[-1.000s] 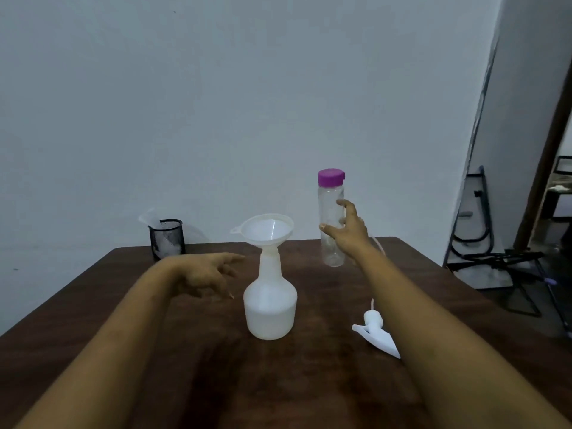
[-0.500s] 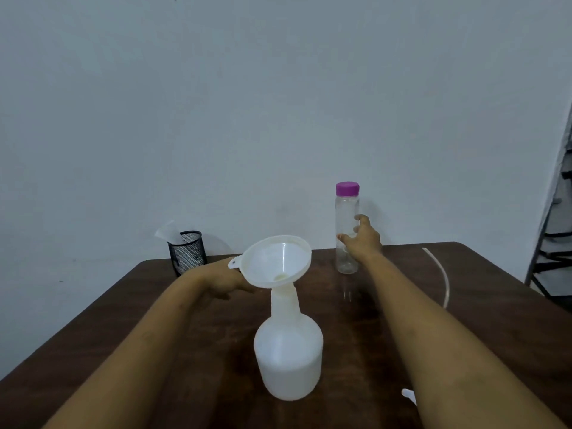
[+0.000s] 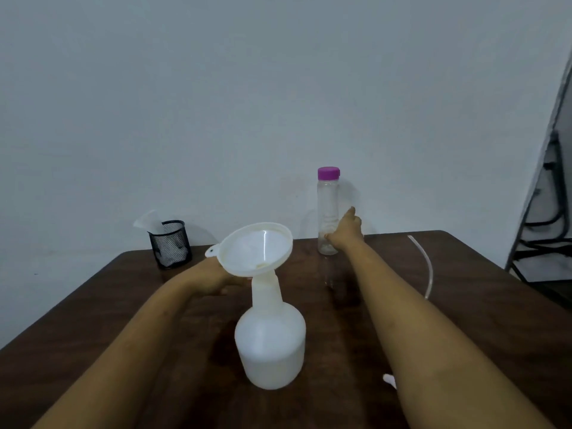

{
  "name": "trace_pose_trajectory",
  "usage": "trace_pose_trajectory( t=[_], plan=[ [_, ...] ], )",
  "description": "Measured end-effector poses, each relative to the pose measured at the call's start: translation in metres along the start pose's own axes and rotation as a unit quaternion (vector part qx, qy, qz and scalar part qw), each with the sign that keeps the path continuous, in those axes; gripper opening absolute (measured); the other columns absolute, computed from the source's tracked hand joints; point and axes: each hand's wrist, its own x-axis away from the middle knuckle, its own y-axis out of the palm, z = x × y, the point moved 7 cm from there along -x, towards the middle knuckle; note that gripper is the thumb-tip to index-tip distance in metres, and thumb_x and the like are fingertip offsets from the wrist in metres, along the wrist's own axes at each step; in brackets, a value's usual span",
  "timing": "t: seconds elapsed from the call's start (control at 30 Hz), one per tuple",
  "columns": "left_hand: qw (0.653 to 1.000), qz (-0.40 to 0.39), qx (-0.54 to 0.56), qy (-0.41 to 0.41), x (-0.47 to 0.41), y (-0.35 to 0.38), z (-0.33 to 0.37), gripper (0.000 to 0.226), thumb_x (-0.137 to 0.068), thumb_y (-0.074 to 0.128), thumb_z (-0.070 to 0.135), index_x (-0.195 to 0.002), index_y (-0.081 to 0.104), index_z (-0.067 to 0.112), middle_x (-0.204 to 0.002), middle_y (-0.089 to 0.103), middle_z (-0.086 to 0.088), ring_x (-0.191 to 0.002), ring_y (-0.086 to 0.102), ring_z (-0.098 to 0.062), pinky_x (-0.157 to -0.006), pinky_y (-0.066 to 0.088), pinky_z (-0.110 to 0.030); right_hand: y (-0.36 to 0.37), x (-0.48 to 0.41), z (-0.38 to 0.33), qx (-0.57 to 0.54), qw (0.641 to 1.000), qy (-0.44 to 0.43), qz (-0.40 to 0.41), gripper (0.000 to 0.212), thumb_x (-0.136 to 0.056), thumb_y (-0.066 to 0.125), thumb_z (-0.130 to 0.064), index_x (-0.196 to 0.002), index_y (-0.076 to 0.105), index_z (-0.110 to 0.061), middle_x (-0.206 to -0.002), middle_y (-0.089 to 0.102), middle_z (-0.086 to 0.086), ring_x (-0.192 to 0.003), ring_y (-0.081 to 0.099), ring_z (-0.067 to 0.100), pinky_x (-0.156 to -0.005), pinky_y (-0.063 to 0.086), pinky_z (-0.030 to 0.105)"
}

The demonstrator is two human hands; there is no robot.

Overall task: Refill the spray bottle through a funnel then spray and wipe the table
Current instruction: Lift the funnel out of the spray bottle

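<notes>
A white spray bottle body (image 3: pixel 270 345) stands at the table's middle with a white funnel (image 3: pixel 257 249) tilted in its neck. At the far edge stands a clear bottle with a purple cap (image 3: pixel 328 196). My right hand (image 3: pixel 345 230) wraps around its lower part. My left hand (image 3: pixel 210 277) lies low behind the funnel, which hides its fingertips. Only a white tip of the spray head (image 3: pixel 388 379) shows beside my right forearm.
A black mesh cup (image 3: pixel 170 244) with white cloth in it stands at the back left of the brown table (image 3: pixel 464 305). A thin clear tube (image 3: pixel 427 264) curves along the right side. A dark metal frame (image 3: pixel 544 218) leans past the right edge.
My right hand has carried the clear bottle away and down; it now stands on the table's far edge. My left hand has slid in behind the funnel. The view has shifted closer.
</notes>
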Motion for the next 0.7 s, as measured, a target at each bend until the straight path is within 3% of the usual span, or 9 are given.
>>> trace_pose_trajectory(
  t=[0.07,0.13,0.2,0.3,0.43,0.53,0.7],
  plan=[
    [1.0,0.008,0.015,0.016,0.002,-0.002,-0.005,0.026,-0.088,0.058,0.0,-0.109,0.062,0.014,-0.109,0.063,-0.006,-0.105,0.059,-0.02,-0.092,0.049,-0.044,-0.011,0.017,-0.003,0.016,1.0,-0.004,-0.017,0.095,-0.085,0.067,-0.007,-0.153,0.0,-0.009,-0.15,0.025,0.016,-0.135,0.036,0.035,-0.108,0.037,0.039],
    [0.999,0.008,0.042,0.027,0.009,-0.001,-0.008,0.038,-0.088,0.057,-0.003,-0.123,0.055,0.012,-0.109,0.063,-0.001,-0.095,0.062,-0.013,-0.078,0.05,-0.035,-0.025,0.039,-0.009,0.041,0.998,-0.029,-0.031,0.079,-0.085,0.065,-0.006,-0.148,0.018,-0.004,-0.141,0.04,0.018,-0.127,0.046,0.033,-0.099,0.044,0.036],
    [0.997,0.002,0.063,0.045,0.02,0.001,-0.006,0.041,-0.087,0.054,-0.009,-0.125,0.052,0.008,-0.102,0.061,0.001,-0.078,0.058,-0.009,-0.064,0.044,-0.028,-0.038,0.064,-0.017,0.036,0.997,-0.05,-0.05,0.061,-0.086,0.062,-0.004,-0.141,0.036,-0.003,-0.13,0.052,0.016,-0.116,0.054,0.031,-0.086,0.049,0.034],
    [0.995,0.018,0.072,0.061,0.042,-0.004,-0.003,0.041,-0.086,0.05,-0.013,-0.119,0.054,0.011,-0.104,0.059,0.001,-0.072,0.056,-0.009,-0.057,0.045,-0.023,-0.048,0.108,-0.033,-0.049,0.991,-0.068,-0.107,0.06,-0.087,0.054,0.005,-0.143,0.039,-0.008,-0.121,0.054,0.01,-0.104,0.058,0.023,-0.073,0.054,0.029],
    [0.989,0.048,0.107,0.085,0.07,-0.009,0.005,0.051,-0.081,0.045,-0.018,-0.107,0.052,0.026,-0.115,0.056,0.003,-0.087,0.057,-0.009,-0.07,0.047,-0.031,-0.055,0.173,-0.072,-0.122,0.958,-0.152,-0.209,0.08,-0.086,0.055,0.011,-0.148,0.026,-0.03,-0.124,0.051,0.003,-0.091,0.06,0.015,-0.082,0.052,0.035],
    [0.983,0.071,0.133,0.105,0.087,-0.012,0.01,0.056,-0.082,0.049,-0.012,-0.123,0.049,0.025,-0.123,0.053,0.002,-0.097,0.057,-0.013,-0.088,0.05,-0.038,-0.059,0.213,-0.097,-0.094,0.939,-0.208,-0.256,0.101,-0.078,0.067,0.007,-0.144,0.018,-0.051,-0.141,0.04,0.0,-0.113,0.057,0.019,-0.095,0.053,0.039],
    [0.977,0.077,0.161,0.117,0.106,-0.01,0.022,0.06,-0.082,0.056,-0.003,-0.134,0.043,0.023,-0.126,0.05,0.006,-0.12,0.05,-0.019,-0.097,0.047,-0.044,-0.038,0.247,-0.118,-0.023,0.929,-0.27,-0.251,0.101,-0.072,0.081,-0.014,-0.147,0.02,-0.043,-0.149,0.032,0.006,-0.131,0.042,0.026,-0.11,0.039,0.043]
  ],
)
